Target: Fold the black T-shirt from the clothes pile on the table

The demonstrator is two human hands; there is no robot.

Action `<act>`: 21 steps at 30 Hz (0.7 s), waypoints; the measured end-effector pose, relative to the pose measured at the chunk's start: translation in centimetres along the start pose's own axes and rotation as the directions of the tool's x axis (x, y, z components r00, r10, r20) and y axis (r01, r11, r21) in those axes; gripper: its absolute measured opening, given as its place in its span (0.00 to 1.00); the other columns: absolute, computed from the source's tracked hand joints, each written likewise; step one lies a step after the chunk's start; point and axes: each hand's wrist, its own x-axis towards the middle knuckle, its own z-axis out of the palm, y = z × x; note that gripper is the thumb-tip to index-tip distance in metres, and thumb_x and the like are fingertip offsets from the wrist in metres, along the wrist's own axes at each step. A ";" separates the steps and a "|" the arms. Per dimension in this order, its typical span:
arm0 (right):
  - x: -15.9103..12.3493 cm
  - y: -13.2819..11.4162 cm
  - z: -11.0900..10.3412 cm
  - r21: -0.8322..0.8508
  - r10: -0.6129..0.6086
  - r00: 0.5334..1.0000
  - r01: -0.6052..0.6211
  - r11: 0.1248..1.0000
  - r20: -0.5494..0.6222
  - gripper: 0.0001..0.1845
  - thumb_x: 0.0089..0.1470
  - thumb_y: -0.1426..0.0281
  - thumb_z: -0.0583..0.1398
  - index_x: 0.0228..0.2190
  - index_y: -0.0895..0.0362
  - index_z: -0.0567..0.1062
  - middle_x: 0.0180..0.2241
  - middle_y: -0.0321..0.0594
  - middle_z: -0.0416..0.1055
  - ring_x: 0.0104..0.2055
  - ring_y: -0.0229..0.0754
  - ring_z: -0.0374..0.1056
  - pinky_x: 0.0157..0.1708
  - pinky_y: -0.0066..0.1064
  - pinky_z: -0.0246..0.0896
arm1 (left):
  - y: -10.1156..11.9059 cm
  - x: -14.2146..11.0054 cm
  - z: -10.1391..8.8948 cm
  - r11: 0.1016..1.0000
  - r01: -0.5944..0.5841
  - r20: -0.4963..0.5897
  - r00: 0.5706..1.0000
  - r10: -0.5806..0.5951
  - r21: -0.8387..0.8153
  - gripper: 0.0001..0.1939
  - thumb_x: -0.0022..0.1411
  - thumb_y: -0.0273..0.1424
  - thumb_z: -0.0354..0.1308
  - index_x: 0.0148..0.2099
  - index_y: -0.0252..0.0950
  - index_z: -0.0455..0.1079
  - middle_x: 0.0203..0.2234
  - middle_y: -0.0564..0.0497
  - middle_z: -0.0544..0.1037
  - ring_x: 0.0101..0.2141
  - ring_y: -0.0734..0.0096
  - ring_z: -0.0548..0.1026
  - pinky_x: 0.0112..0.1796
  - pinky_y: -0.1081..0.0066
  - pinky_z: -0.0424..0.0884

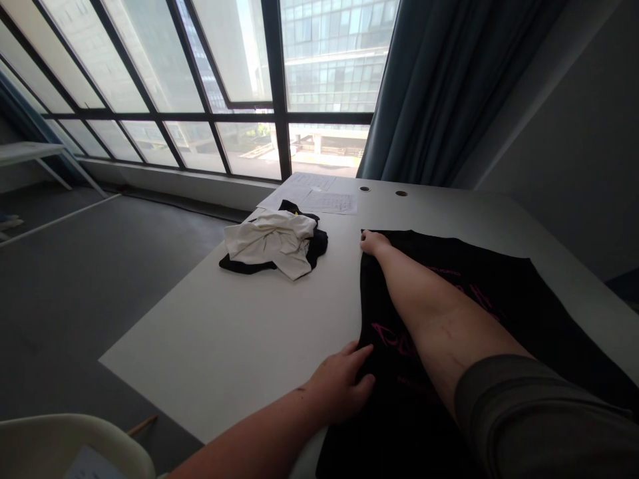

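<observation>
Ideally, tension the left edge of the black garment (530,303), spread on the worktop (239,339) at lower right of the frame, evenly between left hand (342,384), loosely open against it, and right hand (375,243), curled at the far corner, pinch unclear.

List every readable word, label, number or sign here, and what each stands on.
No text reads clearly.
Black garment: pink lettering, partly covered by the right forearm, too dim.
Papers on the table: writing too small.
Sheet on the chair: marks too blurred.
</observation>
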 end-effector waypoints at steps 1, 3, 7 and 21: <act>0.2 0.1 -0.1 0.009 -0.003 1.000 0.003 1.000 -0.008 0.19 0.56 0.66 0.62 0.49 0.56 0.79 0.50 0.51 0.78 0.50 0.52 0.73 0.51 0.37 0.67 | 0.0 0.0 0.1 1.000 0.003 -0.003 1.000 -0.003 -0.007 0.33 0.65 0.36 0.57 0.72 0.42 0.63 0.70 0.45 0.63 0.67 0.47 0.64 0.67 0.52 0.61; 0.4 0.3 -0.2 0.027 -0.002 0.999 0.003 1.000 -0.032 0.17 0.55 0.66 0.63 0.46 0.57 0.80 0.48 0.50 0.78 0.49 0.51 0.73 0.50 0.36 0.67 | -0.1 -0.3 0.3 0.999 -0.013 -0.041 0.999 0.012 -0.040 0.33 0.64 0.35 0.58 0.71 0.42 0.64 0.69 0.45 0.65 0.67 0.49 0.65 0.67 0.53 0.61; 0.6 0.4 -0.9 0.069 0.019 0.996 -0.013 0.998 -0.090 0.15 0.54 0.66 0.65 0.43 0.57 0.79 0.46 0.49 0.78 0.48 0.51 0.73 0.48 0.36 0.67 | -0.8 -2.0 1.4 0.984 -0.039 -0.190 0.982 0.006 -0.174 0.36 0.63 0.30 0.59 0.72 0.43 0.58 0.61 0.45 0.72 0.57 0.57 0.74 0.61 0.58 0.68; -3.2 10.2 -7.9 0.216 0.133 0.952 -0.073 0.974 -0.276 0.17 0.53 0.73 0.61 0.46 0.57 0.78 0.43 0.45 0.77 0.41 0.46 0.72 0.42 0.32 0.65 | 4.8 -6.5 1.8 0.929 0.162 0.013 0.986 -0.167 -0.332 0.08 0.60 0.33 0.61 0.41 0.38 0.70 0.25 0.59 0.68 0.24 0.77 0.64 0.27 0.75 0.61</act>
